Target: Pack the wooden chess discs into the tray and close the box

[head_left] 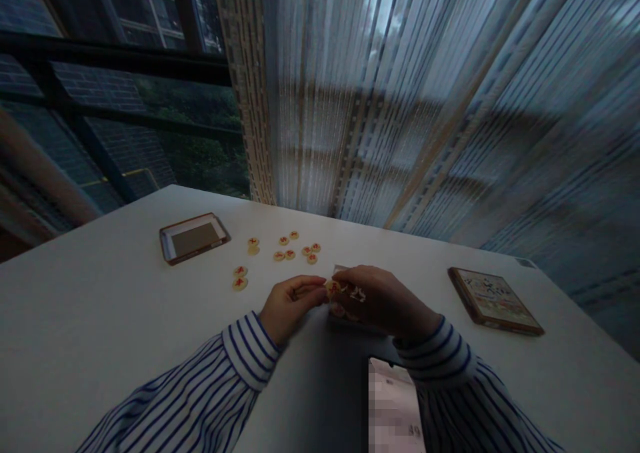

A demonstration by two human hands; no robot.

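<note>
A round, pale Chinese chess piece (333, 288) with a red character is between the fingertips of both my hands. My left hand (287, 306) pinches its left edge with thumb and fingers. My right hand (387, 299), wearing a ring with a pale ornament, has its fingers curled at the piece's right side. Beneath the right hand sits a small box (340, 319), mostly covered, with some pieces showing inside. Beyond the left hand, several red-marked chess pieces (290, 255) lie in small groups on the white table (200, 319).
An open box lid or tray (196, 238) lies at the far left. At the right is a flat box (495, 299) with a printed cover. A phone (393, 406) with a lit screen lies by my right forearm. Behind the table hangs a string curtain (340, 106) beside a window.
</note>
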